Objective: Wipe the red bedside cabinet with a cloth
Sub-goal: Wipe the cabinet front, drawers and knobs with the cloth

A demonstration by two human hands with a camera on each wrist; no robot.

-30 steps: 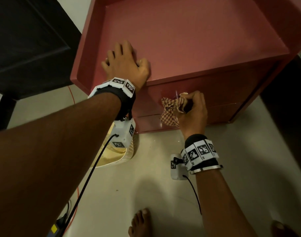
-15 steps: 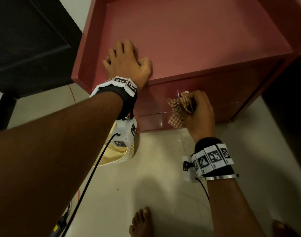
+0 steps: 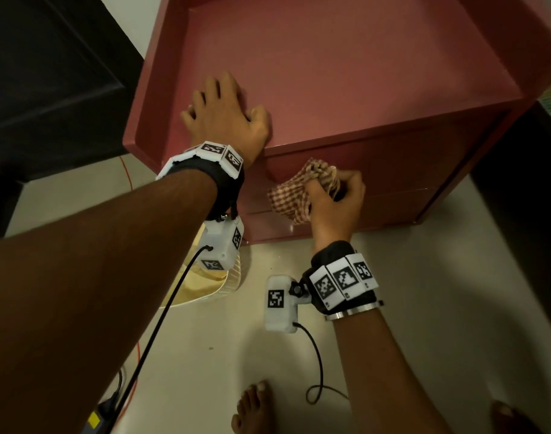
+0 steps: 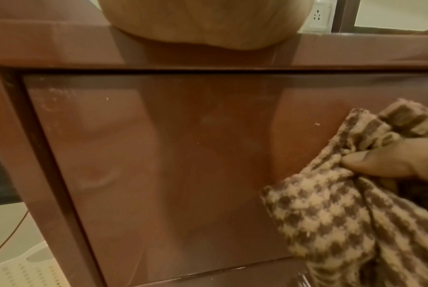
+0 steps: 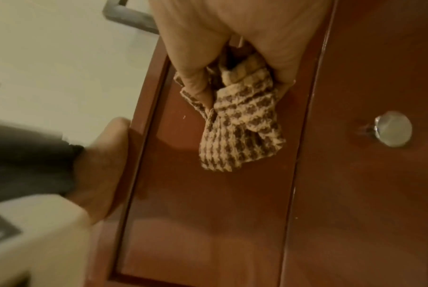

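My right hand grips the bunched checked cloth, fingers and thumb curled round it, and holds it against the upper drawer front of the red cabinet. The cloth touches the drawer panel a bit left of its middle, with a loose flap hanging down and leftward from my fist. In the right wrist view my thumb and fingertips pinch the folds, and the free end of the cloth lies flat on the panel. A round metal knob sits on the neighbouring drawer, apart from the cloth.

My left hand lies flat on the cabinet top near its front left corner, fingers spread and straight, holding nothing. The heel of that hand sits at the front edge, just above the drawer. In the left wrist view faint whitish specks and smears show on the drawer panel, mostly at its upper left.

The cabinet stands on a pale floor. A cream plastic basket sits on the floor under my left wrist, just beside the cabinet base. My bare foot shows at the bottom edge. Camera cables trail from both wrists.
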